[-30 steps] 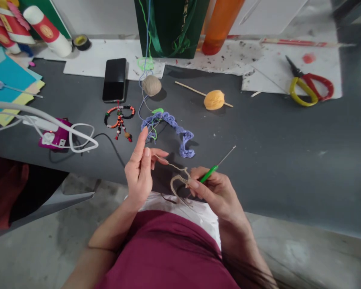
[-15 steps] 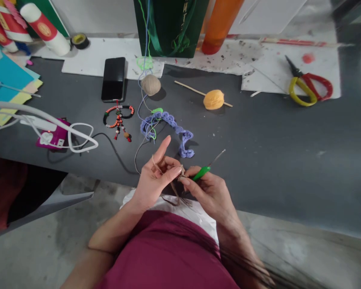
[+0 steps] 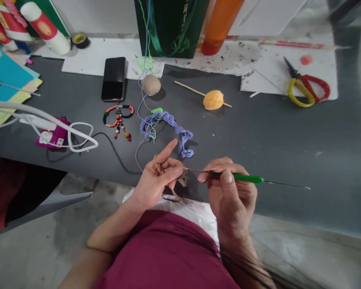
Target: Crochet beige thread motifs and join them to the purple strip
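Near the table's front edge, my left hand point(image 3: 159, 176) pinches a small brown piece of crochet point(image 3: 183, 179), with yarn looped round its fingers and its index finger stretched out. Loose brown yarn ends point(image 3: 179, 197) hang below it. My right hand point(image 3: 231, 192) grips a crochet hook point(image 3: 248, 178) by its green handle. The hook has a metal tip at both ends; the left tip reaches the brown piece, the right one points away over the table. A beige yarn ball point(image 3: 151, 84) lies farther back, and a strand runs forward to my left hand.
Purple crochet point(image 3: 185, 142) lies just beyond my hands. Behind are a beaded bracelet point(image 3: 118, 118), a phone point(image 3: 113, 79) and a yellow yarn ball point(image 3: 213, 100) on a stick. Scissors point(image 3: 308, 86) lie at the right back; a purple charger point(image 3: 52, 134) with white cables is at left.
My right hand has moved right, away from my left fingers, and turned the hook from slanting up to nearly level. Its left tip now meets the brown piece. My left hand has barely moved.
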Demonstrator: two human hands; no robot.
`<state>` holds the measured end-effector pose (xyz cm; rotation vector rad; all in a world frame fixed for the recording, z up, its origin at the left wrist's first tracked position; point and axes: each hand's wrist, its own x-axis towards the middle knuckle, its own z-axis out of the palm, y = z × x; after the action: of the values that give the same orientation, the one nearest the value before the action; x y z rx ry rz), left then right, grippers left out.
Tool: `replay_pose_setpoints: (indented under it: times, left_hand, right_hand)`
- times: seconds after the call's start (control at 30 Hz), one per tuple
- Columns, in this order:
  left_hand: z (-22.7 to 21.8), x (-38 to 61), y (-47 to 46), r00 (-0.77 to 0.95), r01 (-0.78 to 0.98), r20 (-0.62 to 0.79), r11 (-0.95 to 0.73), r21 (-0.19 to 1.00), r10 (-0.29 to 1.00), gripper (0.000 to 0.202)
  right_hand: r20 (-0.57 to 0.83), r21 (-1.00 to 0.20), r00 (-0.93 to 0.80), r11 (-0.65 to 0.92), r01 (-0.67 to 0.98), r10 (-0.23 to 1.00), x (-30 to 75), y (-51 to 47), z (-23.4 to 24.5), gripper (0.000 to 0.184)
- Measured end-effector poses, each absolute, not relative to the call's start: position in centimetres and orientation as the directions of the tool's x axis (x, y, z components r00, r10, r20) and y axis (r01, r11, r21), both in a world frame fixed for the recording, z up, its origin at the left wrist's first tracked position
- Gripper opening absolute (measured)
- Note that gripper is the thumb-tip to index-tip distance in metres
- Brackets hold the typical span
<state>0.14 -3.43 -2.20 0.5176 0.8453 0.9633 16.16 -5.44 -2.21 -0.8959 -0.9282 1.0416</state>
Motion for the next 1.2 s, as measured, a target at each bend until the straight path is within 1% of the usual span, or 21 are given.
replay_pose_setpoints:
  times: [0.13, 0.27, 0.5, 0.67, 0.83, 1.03, 1.13, 1.2]
  left_hand:
    - [-2.0, 0.33, -3.44, 0.295, -0.504, -0.425, 0.518, 0.691, 0.856, 0.08]
    - [-1.84, 0.45, -3.43, 0.288, -0.5, -0.443, 0.528, 0.686, 0.849, 0.079]
    - [-1.82, 0.52, -3.43, 0.289, -0.502, -0.456, 0.539, 0.676, 0.842, 0.076]
    - [-1.89, 0.49, -3.45, 0.308, -0.508, -0.443, 0.539, 0.671, 0.842, 0.075]
    - [-1.95, 0.49, -3.45, 0.307, -0.502, -0.438, 0.535, 0.679, 0.845, 0.073]
    - [-2.09, 0.47, -3.42, 0.291, -0.479, -0.426, 0.516, 0.71, 0.857, 0.076]
    - [-2.18, 0.44, -3.44, 0.298, -0.47, -0.424, 0.519, 0.714, 0.855, 0.078]
    - [-2.19, 0.43, -3.49, 0.306, -0.465, -0.419, 0.518, 0.718, 0.855, 0.077]
  right_hand:
    - [0.184, -0.918, 0.248, 0.256, -0.303, 0.951, 16.04, -5.37, -2.17, 0.013]
    - [0.187, -0.927, 0.255, 0.256, -0.274, 0.949, 16.05, -5.27, -2.09, 0.014]
    - [0.197, -0.912, 0.237, 0.266, -0.311, 0.951, 15.99, -5.23, -2.24, 0.014]
    - [0.203, -0.91, 0.245, 0.275, -0.309, 0.948, 15.91, -5.15, -2.21, 0.014]
    - [0.235, -0.924, 0.23, 0.291, -0.249, 0.944, 16.19, -5.34, -2.46, 0.016]
    - [0.294, -0.941, 0.212, 0.321, -0.106, 0.932, 16.54, -5.85, -2.7, 0.016]
    - [0.287, -0.949, 0.208, 0.306, -0.069, 0.935, 16.52, -5.99, -2.62, 0.017]
    - [0.263, -0.955, 0.19, 0.283, -0.086, 0.946, 16.49, -6.04, -2.71, 0.017]
